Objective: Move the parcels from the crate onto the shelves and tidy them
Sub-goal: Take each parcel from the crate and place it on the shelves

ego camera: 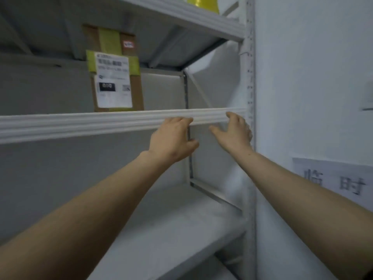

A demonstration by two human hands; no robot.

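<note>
A brown cardboard parcel point(118, 77) with yellow tape and a white shipping label stands upright on the middle shelf point(80, 124), left of centre. My left hand point(173, 138) reaches up to the shelf's white front edge, fingers touching it, holding nothing. My right hand point(235, 131) is at the same edge near the right upright post, fingers spread and empty. A yellow parcel point(202, 3) shows partly on the top shelf. The crate is out of view.
The lower shelf point(171, 229) stretches below my arms. A perforated white upright post point(249, 98) bounds the rack on the right, beside a white wall carrying a paper sign point(333, 182) with printed characters.
</note>
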